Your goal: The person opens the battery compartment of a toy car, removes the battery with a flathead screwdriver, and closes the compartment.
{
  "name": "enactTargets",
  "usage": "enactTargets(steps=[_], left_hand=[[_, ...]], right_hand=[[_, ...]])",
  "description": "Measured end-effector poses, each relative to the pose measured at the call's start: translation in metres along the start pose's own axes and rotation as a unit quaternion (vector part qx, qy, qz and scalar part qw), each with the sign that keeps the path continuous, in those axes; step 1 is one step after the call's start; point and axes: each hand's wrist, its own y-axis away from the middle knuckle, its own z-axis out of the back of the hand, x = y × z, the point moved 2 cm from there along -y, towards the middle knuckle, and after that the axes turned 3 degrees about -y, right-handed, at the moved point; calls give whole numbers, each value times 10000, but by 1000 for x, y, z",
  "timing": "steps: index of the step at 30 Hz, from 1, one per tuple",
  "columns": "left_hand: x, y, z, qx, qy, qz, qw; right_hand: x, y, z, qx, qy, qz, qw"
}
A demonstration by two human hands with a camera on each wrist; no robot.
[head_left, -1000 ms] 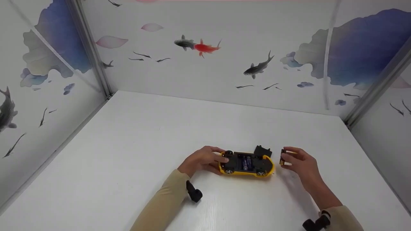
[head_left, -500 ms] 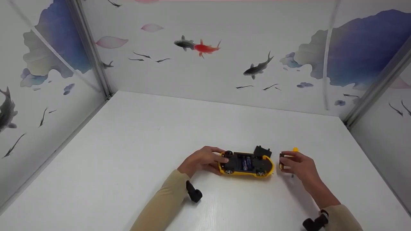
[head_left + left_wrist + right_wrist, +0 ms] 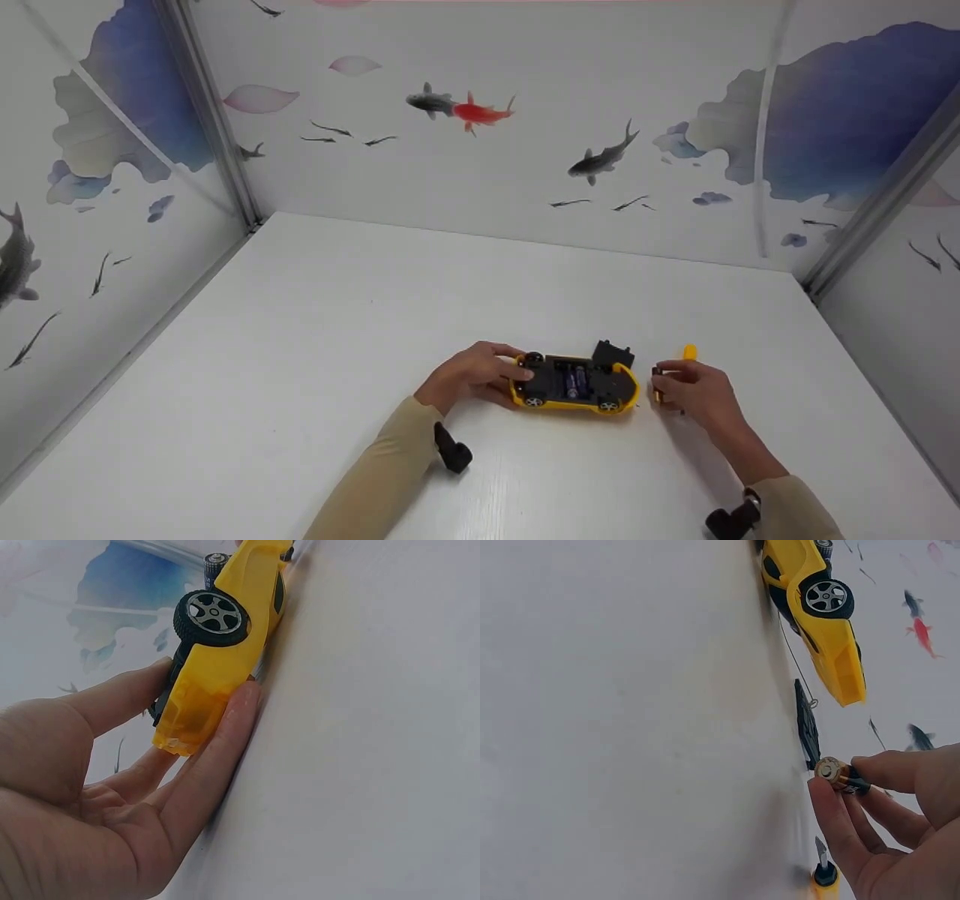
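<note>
Gripped at one end by the left hand, with thumb on the black underside and fingers along the yellow body: a toy car, upside down with wheels up and roof toward the white table. Inside the open compartment in the middle of the underside, two dark batteries side by side, with one end visible above a wheel in the left wrist view. Just off the other end of the car, in the right hand, pinched between thumb and fingertips: a gold-and-black battery, apart from the car; hard to tell whether single or paired. On the table along the car's far side, near that same end, a small black cover. Partly hidden behind the right hand, a screwdriver with yellow handle and, in the right wrist view, a bare metal tip. Around both forearms, tan sleeves. Beyond the table, white walls printed with fish, petals and large blue-purple leaves.
</note>
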Motion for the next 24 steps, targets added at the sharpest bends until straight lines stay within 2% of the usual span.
enactTargets(steps=[8, 17, 24], left_hand=[[1, 0, 1, -35, -30, -21, 10000], [0, 1, 1, -59, -103, -36, 9999], [0, 1, 1, -31, -69, -38, 10000]], right_hand=[[-2, -2, -2, 130, 194, -43, 9997], [3, -1, -4, 81, 493, -29, 9987], [7, -1, -1, 16, 423, 41, 9991]])
